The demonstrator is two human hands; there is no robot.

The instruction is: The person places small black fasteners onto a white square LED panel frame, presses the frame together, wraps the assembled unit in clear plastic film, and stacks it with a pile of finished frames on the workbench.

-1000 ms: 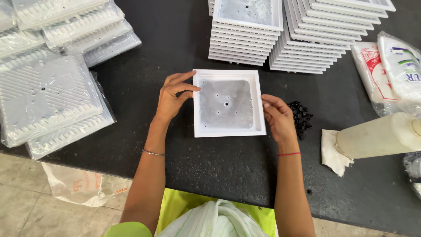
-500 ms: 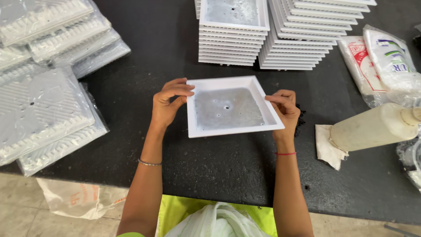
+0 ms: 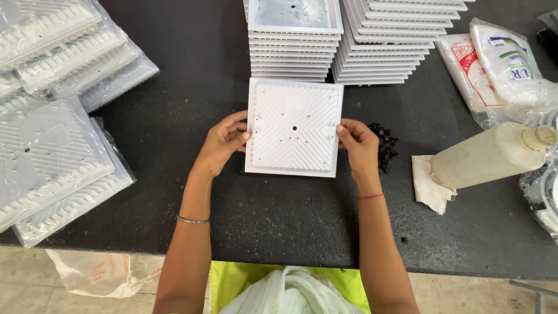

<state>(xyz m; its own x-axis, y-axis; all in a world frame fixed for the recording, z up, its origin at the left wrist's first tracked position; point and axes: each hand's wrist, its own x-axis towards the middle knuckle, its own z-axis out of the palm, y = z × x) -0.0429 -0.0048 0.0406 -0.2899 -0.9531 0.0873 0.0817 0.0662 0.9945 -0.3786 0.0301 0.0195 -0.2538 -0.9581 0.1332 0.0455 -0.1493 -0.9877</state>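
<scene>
A square white plastic plate [image 3: 293,127] with a ribbed chevron pattern and a small centre hole is held over the black table [image 3: 279,215]. My left hand [image 3: 224,142] grips its left edge and my right hand [image 3: 357,145] grips its right edge. The ribbed side faces up towards the camera. Just behind the plate stand two stacks of similar white square plates [image 3: 293,40], one with its smooth grey recessed side up.
Plastic-wrapped bundles of ribbed plates [image 3: 55,110] lie at the left. A small pile of black bits [image 3: 385,145] sits beside my right hand. A cream bottle [image 3: 491,154] lies on a cloth at the right, with white packets [image 3: 500,64] behind it.
The plate has been flipped over: its smooth recessed side faced up before, now the ribbed side does. Both hands stay on its edges.
</scene>
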